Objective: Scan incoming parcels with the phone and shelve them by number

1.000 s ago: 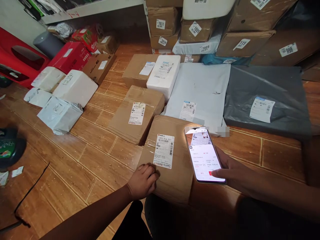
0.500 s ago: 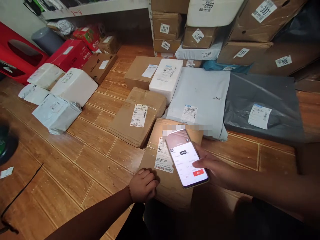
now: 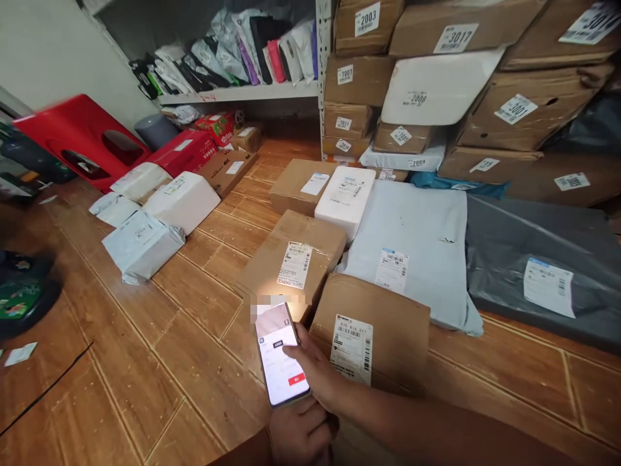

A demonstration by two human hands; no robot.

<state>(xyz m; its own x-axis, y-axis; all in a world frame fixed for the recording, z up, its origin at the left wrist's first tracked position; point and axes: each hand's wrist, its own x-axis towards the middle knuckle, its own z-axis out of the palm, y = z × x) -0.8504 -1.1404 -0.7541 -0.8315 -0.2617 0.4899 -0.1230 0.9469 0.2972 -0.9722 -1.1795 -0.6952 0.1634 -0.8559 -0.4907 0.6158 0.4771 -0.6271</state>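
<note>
Left hand point(image 3: 299, 435) partly cut off by the lower edge below the phone point(image 3: 280, 355), whose screen text is too small to read and whose top edge is blurred over.

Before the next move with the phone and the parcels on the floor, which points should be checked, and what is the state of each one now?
1. Phone firmly held in the right hand: ok, thumb lies on the screen.
2. Screen lit and readable: lit, ok; its text is too small to read.
3. Label on the nearest brown parcel facing up and uncovered: ok.
4. Label on the brown parcel behind it facing up: ok, a bright patch of light falls on it.
5. Left hand free: cannot tell, it is half out of view under the phone.
6. Phone lens aimed at a label: cannot tell.
</note>
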